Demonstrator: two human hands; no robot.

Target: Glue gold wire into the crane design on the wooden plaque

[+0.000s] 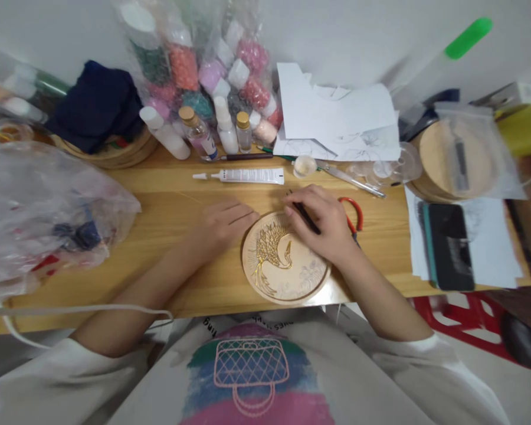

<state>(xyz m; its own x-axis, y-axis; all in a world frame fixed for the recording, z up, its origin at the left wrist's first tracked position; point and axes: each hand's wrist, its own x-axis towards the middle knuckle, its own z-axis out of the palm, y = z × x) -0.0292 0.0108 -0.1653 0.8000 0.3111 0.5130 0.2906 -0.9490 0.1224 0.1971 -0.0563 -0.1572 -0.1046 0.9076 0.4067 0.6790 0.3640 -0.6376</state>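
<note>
A round wooden disc (pixel 307 296) with a raised rim lies near the table's front edge. It bears a crane outlined in gold wire (pixel 272 245) and drawn flowers at lower right. My right hand (pixel 321 221) is closed around slim black tweezers (pixel 306 218), above the disc's upper right part. Its fingers partly cover the tool, and I cannot make out anything at its tip. At the disc's upper left edge my left hand (pixel 225 224) rests on the table, fingers stretched out, fingertips at the rim. Red-handled pliers (pixel 357 213) lie partly hidden behind my right hand.
Beyond the disc lie a white glue tube (pixel 252 176), a small round cup (pixel 305 166) and a silver pen-like tool (pixel 354 180). Bottles and bagged jars (pixel 248 77) line the wall. Plastic bags (pixel 48 206) fill the left; a phone (pixel 449 247) lies on papers at right.
</note>
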